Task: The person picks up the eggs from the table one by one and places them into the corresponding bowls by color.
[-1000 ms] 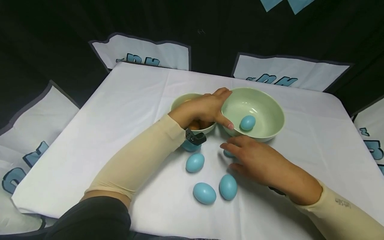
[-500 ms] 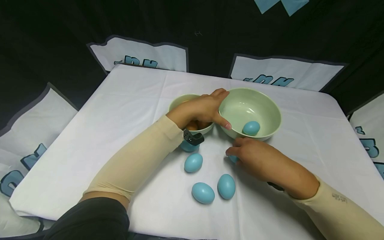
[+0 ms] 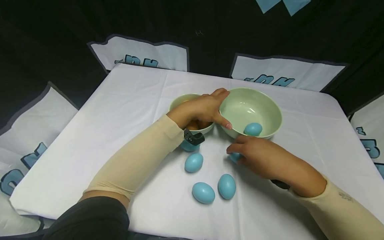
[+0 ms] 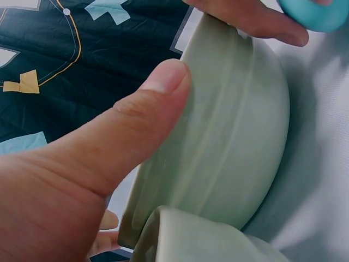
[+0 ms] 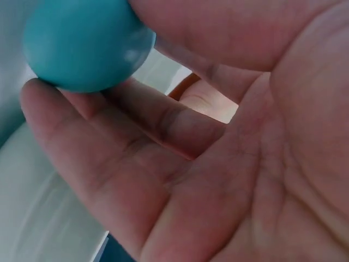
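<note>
Pinching a blue egg (image 5: 87, 43) between thumb and fingers, the right hand (image 3: 261, 155) sits just on the near side of the large bowl (image 3: 265, 103); whether that egg is off the tablecloth (image 3: 135, 86), I cannot tell. The left hand (image 3: 208, 108) is spread at the bowl's rim, thumb apart from fingers, its palm above the small bowl (image 3: 179, 101) of brown rounded things (image 3: 192, 125). The work looks early to me: one egg (image 3: 253, 129) already lies in the large bowl, just beyond the right hand, while four wait outside. Two of these, a left one (image 3: 203, 192) and a right one (image 3: 227, 186), lie nearer the body than the right hand; a third (image 3: 193, 162) lies to its left, and a fourth (image 3: 189, 146) is partly hidden by the left wrist's dark strap (image 3: 194, 137). The large bowl's near rim is close by the right knuckles, so clearing it seems the tight spot; rightward of that hand, open cloth gives room.
</note>
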The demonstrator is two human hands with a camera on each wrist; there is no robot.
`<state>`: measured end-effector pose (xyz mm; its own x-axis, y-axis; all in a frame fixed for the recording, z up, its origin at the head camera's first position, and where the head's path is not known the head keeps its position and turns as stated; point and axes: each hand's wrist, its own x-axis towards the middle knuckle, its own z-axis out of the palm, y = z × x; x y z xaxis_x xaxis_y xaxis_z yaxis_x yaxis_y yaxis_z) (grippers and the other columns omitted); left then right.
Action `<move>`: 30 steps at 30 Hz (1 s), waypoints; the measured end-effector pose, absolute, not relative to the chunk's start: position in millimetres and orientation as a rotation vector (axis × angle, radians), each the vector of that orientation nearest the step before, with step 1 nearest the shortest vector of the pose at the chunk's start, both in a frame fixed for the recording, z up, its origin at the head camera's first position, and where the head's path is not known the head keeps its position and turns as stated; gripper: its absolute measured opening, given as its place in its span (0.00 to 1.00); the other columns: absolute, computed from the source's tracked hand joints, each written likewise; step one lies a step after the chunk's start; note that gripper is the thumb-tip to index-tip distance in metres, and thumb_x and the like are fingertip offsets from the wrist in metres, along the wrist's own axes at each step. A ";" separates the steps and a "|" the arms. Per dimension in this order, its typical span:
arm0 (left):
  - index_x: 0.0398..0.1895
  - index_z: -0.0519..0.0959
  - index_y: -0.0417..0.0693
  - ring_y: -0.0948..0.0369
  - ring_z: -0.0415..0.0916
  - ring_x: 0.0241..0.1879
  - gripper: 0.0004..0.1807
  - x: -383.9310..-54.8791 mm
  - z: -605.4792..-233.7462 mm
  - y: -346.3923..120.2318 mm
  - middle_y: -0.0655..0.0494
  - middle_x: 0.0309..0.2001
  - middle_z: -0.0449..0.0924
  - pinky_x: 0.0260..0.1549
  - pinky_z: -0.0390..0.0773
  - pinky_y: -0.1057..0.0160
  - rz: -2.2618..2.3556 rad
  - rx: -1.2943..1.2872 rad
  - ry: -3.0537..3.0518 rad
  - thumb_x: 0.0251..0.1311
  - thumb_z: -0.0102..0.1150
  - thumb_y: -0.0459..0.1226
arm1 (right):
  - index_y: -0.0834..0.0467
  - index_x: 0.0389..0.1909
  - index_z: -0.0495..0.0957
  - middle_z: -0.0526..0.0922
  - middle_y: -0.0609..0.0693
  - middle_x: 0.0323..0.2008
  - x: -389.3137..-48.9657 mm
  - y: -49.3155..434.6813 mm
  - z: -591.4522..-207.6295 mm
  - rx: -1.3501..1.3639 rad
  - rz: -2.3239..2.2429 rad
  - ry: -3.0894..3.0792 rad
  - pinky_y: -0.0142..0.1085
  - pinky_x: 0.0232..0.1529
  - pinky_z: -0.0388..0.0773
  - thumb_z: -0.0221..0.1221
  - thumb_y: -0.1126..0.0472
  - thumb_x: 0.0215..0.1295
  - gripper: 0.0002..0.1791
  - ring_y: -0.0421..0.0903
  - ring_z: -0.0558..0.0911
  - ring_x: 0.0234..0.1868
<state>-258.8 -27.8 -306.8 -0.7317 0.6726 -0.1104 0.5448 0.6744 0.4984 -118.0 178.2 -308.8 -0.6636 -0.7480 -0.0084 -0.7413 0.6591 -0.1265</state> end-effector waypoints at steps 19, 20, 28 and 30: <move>0.72 0.54 0.62 0.61 0.68 0.53 0.58 -260.1 -310.2 -28.3 0.63 0.69 0.54 0.53 0.68 0.60 0.663 0.996 2.604 0.37 0.67 0.71 | 0.40 0.50 0.78 0.80 0.30 0.45 -136.2 200.7 -289.8 -1.242 -0.531 2.570 0.38 0.52 0.77 0.71 0.58 0.55 0.22 0.34 0.78 0.48; 0.71 0.55 0.62 0.61 0.68 0.52 0.58 -260.5 -310.7 -28.3 0.63 0.68 0.54 0.53 0.68 0.60 0.669 0.999 2.604 0.37 0.67 0.71 | 0.40 0.50 0.78 0.80 0.30 0.46 -137.0 201.5 -289.4 -1.239 -0.550 2.560 0.39 0.52 0.77 0.71 0.57 0.55 0.22 0.34 0.78 0.48; 0.72 0.54 0.62 0.61 0.68 0.53 0.60 -261.6 -310.4 -28.0 0.63 0.69 0.55 0.54 0.68 0.59 0.636 0.975 2.620 0.34 0.66 0.73 | 0.35 0.51 0.78 0.80 0.31 0.47 -147.1 212.4 -285.5 -1.095 -0.738 2.467 0.38 0.53 0.76 0.67 0.51 0.60 0.19 0.36 0.77 0.49; 0.71 0.54 0.62 0.61 0.68 0.52 0.60 -261.5 -310.0 -27.9 0.64 0.68 0.55 0.53 0.68 0.61 0.628 0.977 2.622 0.34 0.65 0.74 | 0.34 0.52 0.78 0.80 0.33 0.46 -150.0 216.1 -284.9 -1.040 -0.787 2.435 0.37 0.52 0.76 0.65 0.49 0.61 0.18 0.38 0.76 0.50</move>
